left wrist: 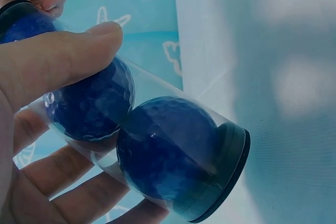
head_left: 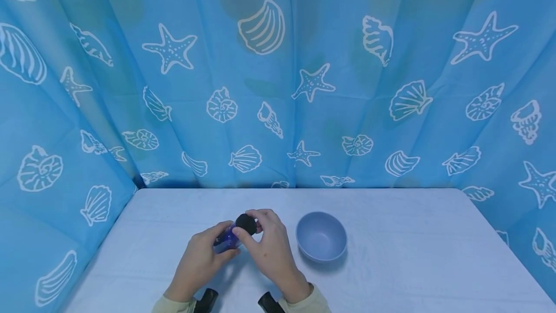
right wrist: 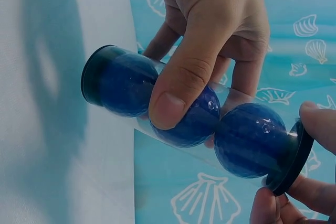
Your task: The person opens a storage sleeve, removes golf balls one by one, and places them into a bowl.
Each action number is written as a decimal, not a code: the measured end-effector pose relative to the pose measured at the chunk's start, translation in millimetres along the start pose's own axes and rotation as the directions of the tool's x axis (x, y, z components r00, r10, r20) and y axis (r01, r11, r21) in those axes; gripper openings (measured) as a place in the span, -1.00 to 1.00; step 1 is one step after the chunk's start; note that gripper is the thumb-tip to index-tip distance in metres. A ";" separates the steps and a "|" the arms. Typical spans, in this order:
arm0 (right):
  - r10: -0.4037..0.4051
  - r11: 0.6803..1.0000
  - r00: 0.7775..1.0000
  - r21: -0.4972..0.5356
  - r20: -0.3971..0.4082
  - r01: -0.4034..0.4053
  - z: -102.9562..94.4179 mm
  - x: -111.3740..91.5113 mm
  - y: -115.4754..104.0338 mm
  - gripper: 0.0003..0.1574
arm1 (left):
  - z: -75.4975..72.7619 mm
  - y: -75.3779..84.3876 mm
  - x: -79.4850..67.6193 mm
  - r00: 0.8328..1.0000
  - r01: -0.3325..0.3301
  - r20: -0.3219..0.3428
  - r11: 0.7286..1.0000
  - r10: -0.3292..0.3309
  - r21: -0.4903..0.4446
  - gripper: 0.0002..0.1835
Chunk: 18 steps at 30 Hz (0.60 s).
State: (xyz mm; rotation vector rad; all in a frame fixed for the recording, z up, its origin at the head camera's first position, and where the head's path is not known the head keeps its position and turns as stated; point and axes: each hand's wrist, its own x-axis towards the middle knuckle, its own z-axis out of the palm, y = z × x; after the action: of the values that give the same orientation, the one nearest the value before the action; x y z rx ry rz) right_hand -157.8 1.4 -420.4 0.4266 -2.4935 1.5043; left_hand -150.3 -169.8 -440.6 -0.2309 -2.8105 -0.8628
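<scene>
A clear plastic tube (right wrist: 200, 85) holds three dark blue, dimpled golf balls (right wrist: 251, 139) in a row. Black caps close both ends, the near one (head_left: 246, 224) facing up toward the head camera. My left hand (head_left: 197, 262) grips the tube round its middle, thumb (left wrist: 79, 51) over one side and fingers beneath. At the other end, my right hand (head_left: 271, 250) pinches the rim of the black cap (right wrist: 294, 162) between thumb and fingers. In the head view the hands hide much of the tube, which is held above the white table (head_left: 391, 255).
A blue-grey bowl (head_left: 321, 238) stands on the table just right of my right hand, with nothing inside it. Behind and at both sides hangs a blue curtain (head_left: 278, 76) printed with white shells and starfish. The table's far edge meets the curtain.
</scene>
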 end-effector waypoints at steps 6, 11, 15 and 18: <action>-0.011 1.000 1.000 0.004 0.010 0.011 -0.3 -1.0 -0.1 -0.39 | -1.8 0.4 -1.0 1.000 -0.012 -0.002 1.000 0.012 -0.016 -0.38; -0.009 1.000 1.000 0.003 0.009 0.009 -0.4 -1.3 -0.4 -0.39 | -1.5 0.2 -1.3 1.000 -0.029 -0.001 0.999 0.029 -0.014 -0.39; -0.016 1.000 1.000 -0.003 0.021 0.016 -0.9 -1.4 -0.1 -0.38 | -1.9 0.3 -1.5 1.000 -0.020 0.012 1.000 0.020 -0.020 -0.40; -0.020 1.000 0.999 -0.011 0.034 0.021 -1.2 -1.4 0.3 -0.39 | -2.3 0.3 -1.5 1.000 -0.015 0.023 1.000 0.015 -0.025 -0.41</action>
State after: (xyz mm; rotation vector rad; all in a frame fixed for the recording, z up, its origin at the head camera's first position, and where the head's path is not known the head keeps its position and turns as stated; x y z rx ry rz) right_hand -156.6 2.8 -420.5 0.4779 -2.5137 1.4868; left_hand -148.5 -171.0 -438.9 -0.2669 -2.8169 -0.8984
